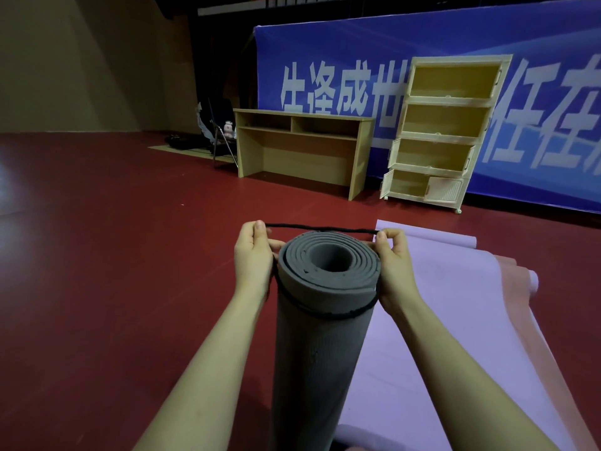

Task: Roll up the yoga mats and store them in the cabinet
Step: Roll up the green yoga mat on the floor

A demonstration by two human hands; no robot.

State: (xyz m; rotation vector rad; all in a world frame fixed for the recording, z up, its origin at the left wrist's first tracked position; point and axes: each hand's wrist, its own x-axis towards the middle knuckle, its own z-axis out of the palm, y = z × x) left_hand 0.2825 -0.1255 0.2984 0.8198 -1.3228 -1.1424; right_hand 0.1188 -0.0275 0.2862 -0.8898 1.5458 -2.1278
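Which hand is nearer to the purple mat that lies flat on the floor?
Right. The right hand pinches the black cord at the grey rolled mat's right side, just above the purple mat. The left hand holds the cord across the roll, farther away.

A dark red floor (113, 239) runs back to a tan wall (81, 60) on the left. A blue banner (357, 60) with large white characters covers the far side. In front of it stands a low wooden desk (302, 148). A folding chair (221, 138) sits just left of the desk, in dim light.
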